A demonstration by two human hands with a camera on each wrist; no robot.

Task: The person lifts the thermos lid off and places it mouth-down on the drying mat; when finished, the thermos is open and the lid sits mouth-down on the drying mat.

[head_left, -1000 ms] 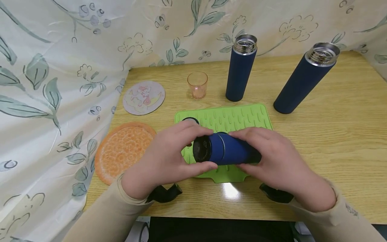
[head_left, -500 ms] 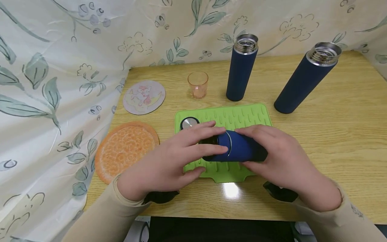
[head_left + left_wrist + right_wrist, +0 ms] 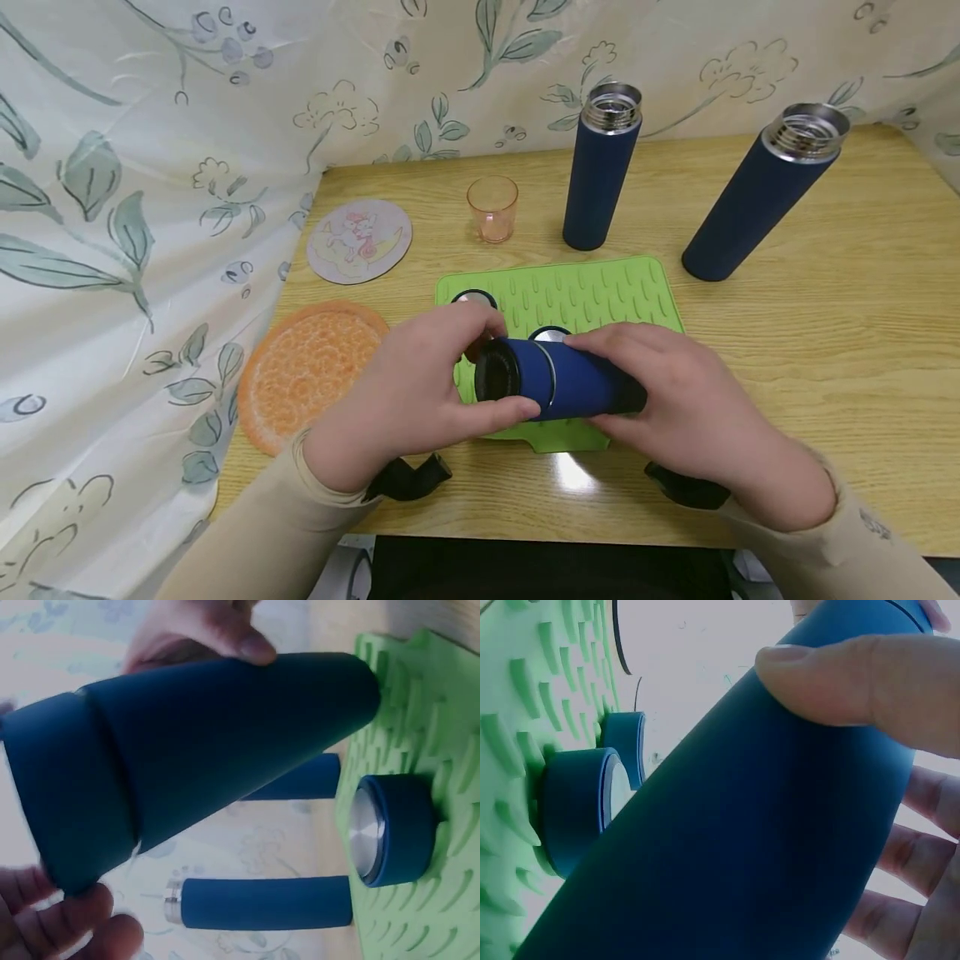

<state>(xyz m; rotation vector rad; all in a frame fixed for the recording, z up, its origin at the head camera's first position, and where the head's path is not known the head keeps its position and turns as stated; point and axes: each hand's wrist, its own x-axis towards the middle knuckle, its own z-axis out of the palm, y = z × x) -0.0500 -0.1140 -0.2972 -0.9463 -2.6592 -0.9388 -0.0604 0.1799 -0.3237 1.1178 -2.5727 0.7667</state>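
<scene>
A blue thermos bottle (image 3: 592, 383) lies tilted on its side in both hands, over a green silicone mat (image 3: 577, 287). My left hand (image 3: 412, 396) grips the lid end (image 3: 531, 375), thumb in front and fingers behind. My right hand (image 3: 678, 404) holds the body near the base, its thumb (image 3: 832, 682) lying along the bottle in the right wrist view. Two blue lids with steel tops stand on the mat behind the bottle: one lid (image 3: 474, 297) by the left fingers, another lid (image 3: 550, 334) partly covered by the bottle.
Two dark blue thermos bottles, one (image 3: 602, 179) mid-back and one (image 3: 757, 208) to the right, stand with bare steel necks. A pink transparent cup (image 3: 492, 212), a round picture coaster (image 3: 360, 242) and an orange round mat (image 3: 311, 375) are at left. Patterned cloth (image 3: 247, 167) hangs behind.
Half a second ago my left fingers were stretched over the lid end; now they are wrapped round it again. The bottle has shifted slightly left and toward me, uncovering the second lid.
</scene>
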